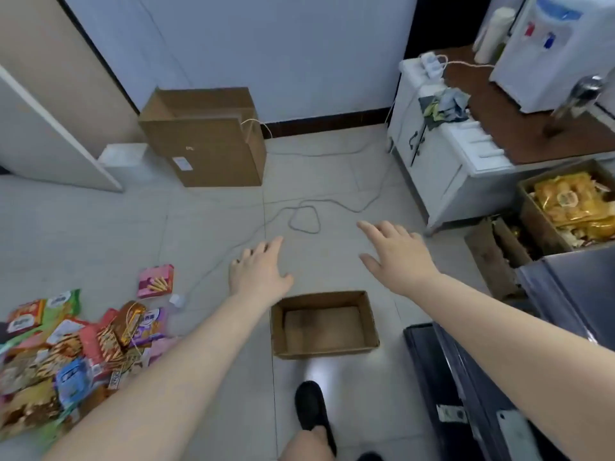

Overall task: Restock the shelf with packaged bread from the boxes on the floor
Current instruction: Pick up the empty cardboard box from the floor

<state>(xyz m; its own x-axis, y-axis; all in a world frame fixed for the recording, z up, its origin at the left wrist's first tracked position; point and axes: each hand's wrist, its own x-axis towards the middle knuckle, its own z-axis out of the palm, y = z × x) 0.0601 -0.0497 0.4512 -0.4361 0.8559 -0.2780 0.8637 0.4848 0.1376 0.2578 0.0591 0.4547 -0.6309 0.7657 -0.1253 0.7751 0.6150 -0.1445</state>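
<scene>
- Left hand: stretched forward over the floor, palm down, fingers straight and slightly spread, grasping nothing; it hangs just past the far left corner of the small box.
- Right hand: likewise extended, palm down, fingers relaxed and spread, holding nothing; it lies at about 1 o'clock from the small box, pointing toward 11 o'clock.
- Small cardboard box: open-topped, on the tiled floor between the two forearms; its brown bottom is bare.
- Box of packaged bread: at 3 o'clock from the right hand, well apart from it, filled with yellow-orange packets; a second, darker box stands just beside it.
- Metal shelf edge: grey, at the right margin, below the bread boxes.
- Large cardboard box: against the wall at 11 o'clock from the left hand, flaps open.
- Snack packets: a loose, mixed pile on the floor at 8 o'clock, with a pink carton just beyond it.
- Cable: looped on the tiles at 12 o'clock from the hands.
- White cabinet: at 2 o'clock, beside a water dispenser.
- Black shoe: at 6 o'clock, below the small box.
</scene>
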